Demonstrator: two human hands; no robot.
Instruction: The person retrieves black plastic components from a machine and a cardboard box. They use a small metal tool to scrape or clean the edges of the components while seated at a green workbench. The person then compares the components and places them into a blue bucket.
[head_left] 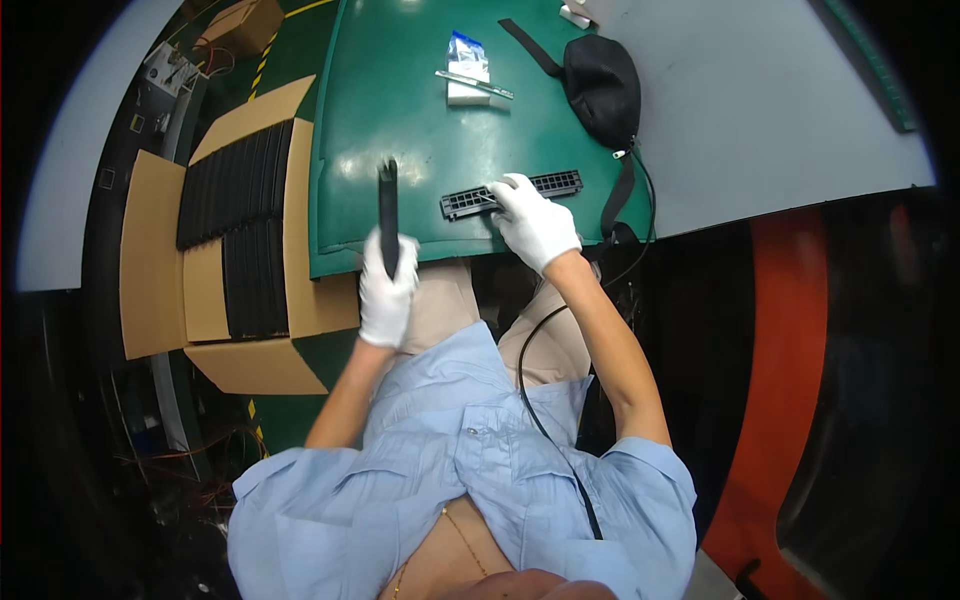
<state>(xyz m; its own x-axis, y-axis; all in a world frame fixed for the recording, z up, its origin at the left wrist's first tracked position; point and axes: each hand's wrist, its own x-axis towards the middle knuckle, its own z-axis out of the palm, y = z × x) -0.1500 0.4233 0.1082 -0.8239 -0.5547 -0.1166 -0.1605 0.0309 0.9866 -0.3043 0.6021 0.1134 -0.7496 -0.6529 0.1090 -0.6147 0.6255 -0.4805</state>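
The left hand (pixel 388 300), in a white glove, is straddling the near edge of the surface (pixel 400 125), with its fingers grasping a black bar (pixel 389 215). The bar is pointing away from the person and reaching over the surface; its far end is looking blurred. To its left, a strip of green is running up to the left edge, and a narrower gap is separating the bar from a black slotted strip (pixel 557 184). The strip is lying near the near edge, roughly parallel to it, toward the near right corner. The gloved right hand (pixel 537 225) is coming over the near edge and touching the strip around its middle, its fingers bending; whether they are gripping it, I cannot tell.

Farther off, a white packet (pixel 468 62) with a blue top is standing out toward the far edge, a thin rod (pixel 474 84) lying across it, and wide green is stretching between these and the bar. A black pouch (pixel 602 90) is crowding the right edge, its strap trailing to the near right corner. Just beside the left edge, a cardboard box (pixel 302 230) is holding rows of black bars (pixel 232 190).
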